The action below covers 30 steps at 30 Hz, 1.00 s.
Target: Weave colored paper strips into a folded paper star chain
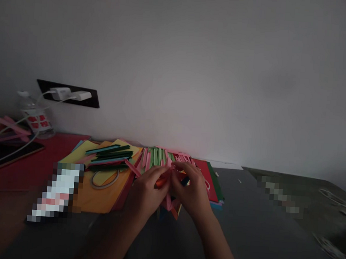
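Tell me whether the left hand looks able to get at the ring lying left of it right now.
Probably yes: the ring lies close by the left hand, with nothing seen standing between them, though that hand seems to be pinching pink paper.

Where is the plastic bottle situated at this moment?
In the head view, the plastic bottle is at the left, near the wall, below the left end of the black socket panel.

Coloured paper (101,197) on grey table (246,221)
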Each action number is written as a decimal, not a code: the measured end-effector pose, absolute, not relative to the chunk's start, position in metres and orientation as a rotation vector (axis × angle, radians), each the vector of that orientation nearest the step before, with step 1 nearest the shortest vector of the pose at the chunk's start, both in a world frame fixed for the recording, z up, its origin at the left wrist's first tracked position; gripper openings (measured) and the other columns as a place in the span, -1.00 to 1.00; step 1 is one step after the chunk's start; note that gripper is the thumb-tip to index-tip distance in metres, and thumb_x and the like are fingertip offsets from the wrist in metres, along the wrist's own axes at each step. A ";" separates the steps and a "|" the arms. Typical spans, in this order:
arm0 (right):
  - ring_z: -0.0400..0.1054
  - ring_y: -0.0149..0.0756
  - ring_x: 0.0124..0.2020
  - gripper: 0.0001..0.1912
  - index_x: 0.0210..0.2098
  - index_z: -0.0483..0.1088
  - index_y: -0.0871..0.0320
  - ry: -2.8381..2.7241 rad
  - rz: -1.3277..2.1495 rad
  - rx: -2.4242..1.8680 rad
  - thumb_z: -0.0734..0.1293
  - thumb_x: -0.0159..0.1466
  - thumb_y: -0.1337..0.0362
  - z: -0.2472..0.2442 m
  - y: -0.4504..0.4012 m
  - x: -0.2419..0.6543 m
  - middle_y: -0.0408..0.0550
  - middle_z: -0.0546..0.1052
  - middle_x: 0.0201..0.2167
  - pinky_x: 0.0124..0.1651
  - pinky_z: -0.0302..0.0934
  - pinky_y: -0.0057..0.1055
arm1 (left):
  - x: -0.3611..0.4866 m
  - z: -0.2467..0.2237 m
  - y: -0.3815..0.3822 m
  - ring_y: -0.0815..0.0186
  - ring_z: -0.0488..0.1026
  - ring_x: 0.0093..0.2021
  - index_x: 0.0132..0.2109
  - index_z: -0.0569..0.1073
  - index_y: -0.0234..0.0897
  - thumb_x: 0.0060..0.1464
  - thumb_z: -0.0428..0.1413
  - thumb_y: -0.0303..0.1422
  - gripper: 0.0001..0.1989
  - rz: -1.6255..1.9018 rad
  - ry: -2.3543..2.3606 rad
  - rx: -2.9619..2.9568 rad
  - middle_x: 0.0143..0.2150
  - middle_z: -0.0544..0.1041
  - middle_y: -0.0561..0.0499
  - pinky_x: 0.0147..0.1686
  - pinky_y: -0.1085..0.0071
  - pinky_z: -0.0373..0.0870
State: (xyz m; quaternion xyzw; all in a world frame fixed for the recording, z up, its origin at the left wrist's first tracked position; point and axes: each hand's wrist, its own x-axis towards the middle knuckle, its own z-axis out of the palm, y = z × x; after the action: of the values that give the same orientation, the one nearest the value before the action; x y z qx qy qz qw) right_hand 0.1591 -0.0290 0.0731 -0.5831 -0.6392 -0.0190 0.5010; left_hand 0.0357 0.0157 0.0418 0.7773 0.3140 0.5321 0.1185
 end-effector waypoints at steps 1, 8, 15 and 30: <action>0.36 -0.25 -0.28 -0.79 -0.26 0.42 0.12 -1.543 -0.049 -1.418 0.26 0.11 0.42 0.073 -0.029 0.159 -0.09 0.52 -0.35 -0.18 0.17 -0.29 | 0.036 0.041 0.016 0.31 0.49 -0.21 -0.16 0.44 -0.21 0.03 0.09 -0.47 -0.80 1.555 0.917 2.272 -0.21 0.53 -0.01 -0.20 0.37 0.44; 0.36 -0.26 -0.30 -0.79 -0.30 0.42 0.12 -1.519 -0.094 -1.457 0.26 0.09 0.45 0.074 -0.029 0.158 -0.12 0.53 -0.36 -0.18 0.16 -0.29 | 0.035 0.041 0.016 0.32 0.48 -0.19 -0.14 0.43 -0.22 0.01 0.08 -0.51 -0.76 1.559 0.877 2.317 -0.20 0.53 -0.02 -0.18 0.39 0.43; 0.36 -0.25 -0.29 -0.78 -0.31 0.42 0.12 -1.543 -0.084 -1.466 0.24 0.10 0.47 0.077 -0.031 0.161 -0.10 0.53 -0.34 -0.19 0.16 -0.29 | 0.037 0.041 0.016 0.30 0.48 -0.19 -0.14 0.43 -0.21 0.03 0.06 -0.50 -0.77 1.547 0.876 2.319 -0.19 0.53 -0.03 -0.19 0.36 0.44; 0.37 -0.22 -0.31 -0.79 -0.29 0.44 0.12 -1.544 -0.114 -1.464 0.24 0.12 0.43 0.075 -0.029 0.159 -0.06 0.53 -0.35 -0.21 0.18 -0.27 | 0.037 0.045 0.016 0.30 0.48 -0.21 -0.14 0.43 -0.21 0.02 0.06 -0.51 -0.77 1.558 0.903 2.347 -0.21 0.53 -0.03 -0.20 0.38 0.44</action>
State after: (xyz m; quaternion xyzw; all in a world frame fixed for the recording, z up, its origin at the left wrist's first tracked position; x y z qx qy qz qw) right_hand 0.1595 -0.0288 0.0753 -0.6013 -0.6339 -0.0469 0.4841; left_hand 0.0368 0.0156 0.0450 0.7902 0.3039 0.5243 0.0916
